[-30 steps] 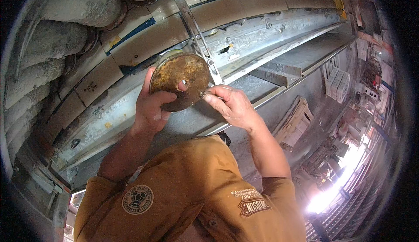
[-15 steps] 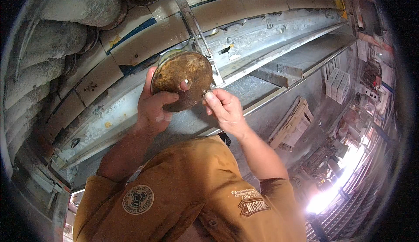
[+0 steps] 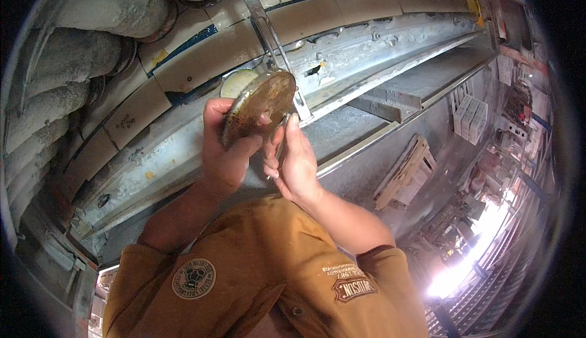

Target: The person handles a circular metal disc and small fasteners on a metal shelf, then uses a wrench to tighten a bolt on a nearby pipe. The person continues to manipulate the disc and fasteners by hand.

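A round, rusty brown metal disc (image 3: 264, 107) with a hole near its middle is tilted up in front of me. My left hand (image 3: 224, 149) is closed on its left side, thumb across the near face and fingers behind. At the disc's lower right edge, my right hand (image 3: 297, 164) has its fingers curled in and the thumb pointing up against the edge. A small shiny bit shows by that thumb, too small to name. Behind the disc, a round yellowish piece (image 3: 238, 84) sits on the ledge.
A metal bar (image 3: 259, 14) slants down from the top to the long metal trough (image 3: 390, 48). Grey rounded forms (image 3: 110, 2) crowd the upper left. To the right lie a wooden pallet-like frame (image 3: 406, 173) and a stack of white blocks (image 3: 470, 118). Bright light glares at lower right.
The disc has turned more edge-on, uncovering the yellowish piece behind it. My right hand has moved left and curled closer under the disc's edge.
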The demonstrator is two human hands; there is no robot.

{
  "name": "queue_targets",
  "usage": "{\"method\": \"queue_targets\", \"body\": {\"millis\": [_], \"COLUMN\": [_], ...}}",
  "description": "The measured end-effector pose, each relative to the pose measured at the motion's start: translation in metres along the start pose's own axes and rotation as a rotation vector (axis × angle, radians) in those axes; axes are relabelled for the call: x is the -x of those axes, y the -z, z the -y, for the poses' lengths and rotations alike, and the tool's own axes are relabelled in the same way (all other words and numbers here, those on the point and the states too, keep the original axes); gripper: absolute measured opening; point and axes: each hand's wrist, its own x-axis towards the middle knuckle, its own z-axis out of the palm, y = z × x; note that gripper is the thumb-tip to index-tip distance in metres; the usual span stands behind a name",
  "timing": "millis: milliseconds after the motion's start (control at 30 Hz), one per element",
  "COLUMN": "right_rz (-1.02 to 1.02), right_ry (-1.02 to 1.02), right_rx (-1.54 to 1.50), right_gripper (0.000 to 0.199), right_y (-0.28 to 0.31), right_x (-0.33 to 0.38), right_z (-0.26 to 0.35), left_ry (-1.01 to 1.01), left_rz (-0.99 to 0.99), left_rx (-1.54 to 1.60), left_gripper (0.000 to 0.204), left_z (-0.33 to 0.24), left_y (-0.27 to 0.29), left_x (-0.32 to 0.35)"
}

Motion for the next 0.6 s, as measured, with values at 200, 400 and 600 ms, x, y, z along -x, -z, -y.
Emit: {"method": "queue_targets", "body": {"millis": [200,400,600], "right_rz": [0.038,-0.049,-0.087], "right_ry": [0.065,0.457,0.525], "right_rx": [0.242,0.664,1.213], "right_gripper": [0.033,0.018,0.026], "right_y": [0.013,0.033,0.022], "right_x": [-0.002,-0.004,-0.003], "right_z": [-0.003,0.006,0.038], "left_ry": [0.05,0.083,0.098], "left_rz": [-0.115,-0.128,-0.079], "left_rx": [0.149,0.194,0.082], "left_gripper": [0.047,0.049,0.045], "left_z": [-0.009,-0.018,-0.01], "left_y": [-0.004,-0.004,-0.001], "left_x": [-0.006,-0.009,-0.003]}}
